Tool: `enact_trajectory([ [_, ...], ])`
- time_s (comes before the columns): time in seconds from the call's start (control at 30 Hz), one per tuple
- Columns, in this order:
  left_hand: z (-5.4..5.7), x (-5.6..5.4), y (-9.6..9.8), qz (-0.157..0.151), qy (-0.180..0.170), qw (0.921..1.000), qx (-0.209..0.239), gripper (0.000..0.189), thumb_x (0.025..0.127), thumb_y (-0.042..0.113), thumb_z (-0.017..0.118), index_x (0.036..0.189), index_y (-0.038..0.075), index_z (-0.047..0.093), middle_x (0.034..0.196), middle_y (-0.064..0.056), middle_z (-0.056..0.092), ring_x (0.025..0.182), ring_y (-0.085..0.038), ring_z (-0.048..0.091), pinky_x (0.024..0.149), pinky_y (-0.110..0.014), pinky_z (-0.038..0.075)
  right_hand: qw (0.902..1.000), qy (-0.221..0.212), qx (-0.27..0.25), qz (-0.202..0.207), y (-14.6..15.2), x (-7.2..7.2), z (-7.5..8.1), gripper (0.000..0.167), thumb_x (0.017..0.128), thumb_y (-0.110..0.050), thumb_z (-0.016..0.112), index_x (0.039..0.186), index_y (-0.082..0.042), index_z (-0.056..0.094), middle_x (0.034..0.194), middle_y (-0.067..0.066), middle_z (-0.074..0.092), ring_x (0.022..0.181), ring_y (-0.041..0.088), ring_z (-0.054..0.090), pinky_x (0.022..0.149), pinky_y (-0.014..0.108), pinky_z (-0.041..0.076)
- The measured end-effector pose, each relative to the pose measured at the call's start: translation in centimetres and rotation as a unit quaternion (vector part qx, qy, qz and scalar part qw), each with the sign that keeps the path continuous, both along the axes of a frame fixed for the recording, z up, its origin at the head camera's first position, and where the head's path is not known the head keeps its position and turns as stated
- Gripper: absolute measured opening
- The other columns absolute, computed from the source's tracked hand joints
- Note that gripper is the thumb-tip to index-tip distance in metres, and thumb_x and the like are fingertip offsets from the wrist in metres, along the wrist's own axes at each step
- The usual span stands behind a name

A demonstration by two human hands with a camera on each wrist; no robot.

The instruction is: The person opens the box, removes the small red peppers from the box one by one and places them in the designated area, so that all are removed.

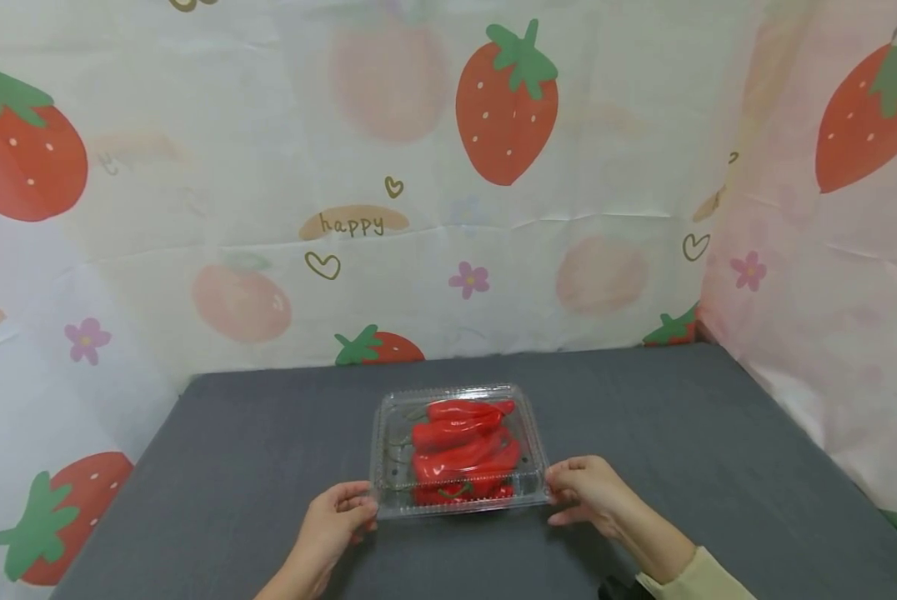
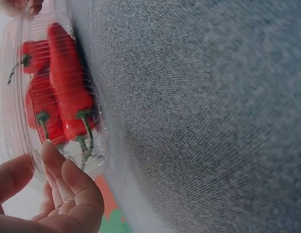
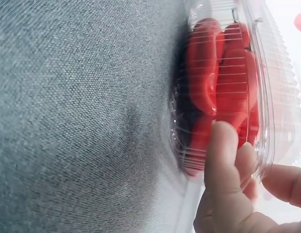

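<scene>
A clear plastic box (image 1: 459, 506), its ridged lid on top, is at the middle of the grey table, full of several long red peppers (image 1: 463, 450) with green stems. At the box's near left corner, my left hand (image 1: 332, 518) pinches the rim between thumb and fingers. My right hand (image 1: 593, 493) holds the rim the same way at the near right corner. Through the ridged side, the left wrist view shows pepper stems (image 2: 85, 128) close to my left fingertips. Peppers (image 3: 203, 68) also show behind the clear wall in the right wrist view.
Grey cloth (image 1: 268, 442) covers the table around the box. A pale curtain (image 1: 261, 167) printed with strawberries rises behind the table and along both sides. Something small and black (image 1: 623, 588) sits by my right sleeve at the near edge.
</scene>
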State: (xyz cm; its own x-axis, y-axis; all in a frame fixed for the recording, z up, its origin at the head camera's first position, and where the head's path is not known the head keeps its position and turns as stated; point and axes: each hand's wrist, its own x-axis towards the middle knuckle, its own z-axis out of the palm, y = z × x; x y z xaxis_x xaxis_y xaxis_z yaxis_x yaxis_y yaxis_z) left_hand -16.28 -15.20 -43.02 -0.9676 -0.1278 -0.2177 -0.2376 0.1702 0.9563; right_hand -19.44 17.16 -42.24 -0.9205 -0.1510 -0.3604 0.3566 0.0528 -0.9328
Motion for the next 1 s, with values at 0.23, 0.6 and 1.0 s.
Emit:
enact_trajectory([
  [0.23, 0.2, -0.5, 0.4, 0.006, -0.013, 0.9999, 0.002, 0.034, 0.094, 0.002, 0.057, 0.122, -0.017, 0.052, 0.079, -0.002, 0.064, 0.062, -0.011, 0.062, 0.056, -0.027, 0.048, 0.9996, 0.013, 0.023, -0.005, -0.6, -0.3, 0.0, 0.016, 0.095, -0.001, 0.049, 0.085, 0.005, 0.06, 0.072, 0.006, 0.053, 0.063, 0.015, 0.055, 0.054, 0.032, 0.055],
  [0.6, 0.4, -1.0, 0.3, 0.003, -0.056, 0.9956, 0.075, 0.033, 0.098, -0.002, 0.052, 0.126, -0.019, 0.046, 0.091, -0.013, 0.064, 0.069, -0.016, 0.068, 0.055, -0.026, 0.053, 0.998, 0.024, 0.054, -0.025, -1.5, -0.8, 0.1, 0.024, 0.099, -0.003, 0.045, 0.079, 0.002, 0.055, 0.065, 0.006, 0.049, 0.055, 0.014, 0.049, 0.049, 0.03, 0.053],
  [1.0, 0.0, -1.0, 0.5, -0.005, -0.079, 0.9932, 0.085, 0.03, 0.105, 0.013, 0.045, 0.117, -0.015, 0.048, 0.082, -0.007, 0.055, 0.062, -0.012, 0.066, 0.047, -0.019, 0.046, 0.9941, 0.052, 0.094, -0.017, -2.1, -0.7, -0.3, 0.036, 0.106, -0.012, 0.038, 0.073, -0.002, 0.048, 0.065, 0.008, 0.046, 0.054, 0.016, 0.042, 0.046, 0.031, 0.05],
])
